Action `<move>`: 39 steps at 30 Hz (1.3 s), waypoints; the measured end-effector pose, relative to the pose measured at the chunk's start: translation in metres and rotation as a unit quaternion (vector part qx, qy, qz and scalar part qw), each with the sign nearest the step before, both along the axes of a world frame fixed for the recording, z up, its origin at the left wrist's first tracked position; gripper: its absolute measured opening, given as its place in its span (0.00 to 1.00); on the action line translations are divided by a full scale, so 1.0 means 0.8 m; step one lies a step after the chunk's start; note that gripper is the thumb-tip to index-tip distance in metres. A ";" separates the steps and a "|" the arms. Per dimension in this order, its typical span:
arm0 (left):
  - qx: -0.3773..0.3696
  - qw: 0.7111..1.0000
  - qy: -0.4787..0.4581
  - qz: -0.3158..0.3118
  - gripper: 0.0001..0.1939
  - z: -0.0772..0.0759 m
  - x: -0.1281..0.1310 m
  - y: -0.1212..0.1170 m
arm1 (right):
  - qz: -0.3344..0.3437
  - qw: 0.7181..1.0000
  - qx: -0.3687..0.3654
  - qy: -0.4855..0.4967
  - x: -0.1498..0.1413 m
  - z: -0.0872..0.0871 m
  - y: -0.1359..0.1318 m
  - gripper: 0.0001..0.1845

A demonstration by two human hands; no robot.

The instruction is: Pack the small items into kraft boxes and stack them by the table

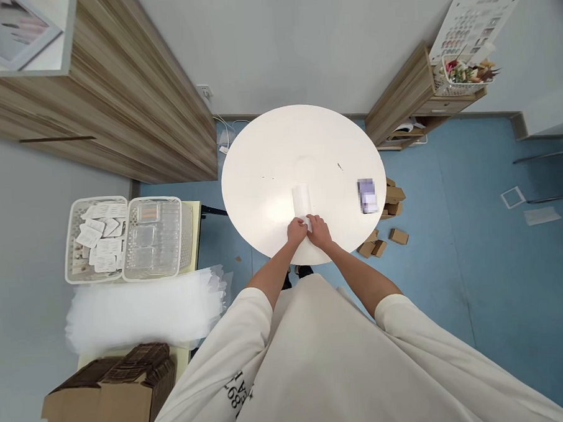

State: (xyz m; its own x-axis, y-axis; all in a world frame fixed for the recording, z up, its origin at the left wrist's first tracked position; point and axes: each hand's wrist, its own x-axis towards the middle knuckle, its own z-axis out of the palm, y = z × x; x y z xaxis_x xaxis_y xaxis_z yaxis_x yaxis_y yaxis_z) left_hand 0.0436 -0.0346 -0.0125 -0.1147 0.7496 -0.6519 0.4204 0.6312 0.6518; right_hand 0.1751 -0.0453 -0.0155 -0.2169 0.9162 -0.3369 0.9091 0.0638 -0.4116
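Observation:
A thin white packing sheet lies lengthwise on the round white table, stretching away from me. At its near end, my left hand is closed with its fingers pressed on the sheet. My right hand grips the same end from the other side, its fingers bent over it. Between the hands this end looks folded or rolled; whether something is wrapped inside is hidden. To the right of my right hand, near the table's edge, rests a blurred purple pack.
Small brown boxes lie on the floor right of the table. On the left stand white baskets with cards and clear cases, a stack of white sheets and flattened cartons. Cabinets flank the table.

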 end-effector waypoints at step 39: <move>0.127 0.920 0.095 -0.358 0.24 0.042 -0.054 -0.057 | 0.141 0.989 -0.020 -0.039 0.008 0.034 -0.049 0.25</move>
State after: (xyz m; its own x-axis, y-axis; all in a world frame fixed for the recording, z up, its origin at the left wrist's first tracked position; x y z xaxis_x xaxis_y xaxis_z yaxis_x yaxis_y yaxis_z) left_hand 0.0006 -0.0805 0.0213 0.3735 0.8029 -0.4646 0.7914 -0.0144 0.6112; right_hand 0.1817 -0.0845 0.0118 -0.4337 0.8084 -0.3979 0.8866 0.3041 -0.3485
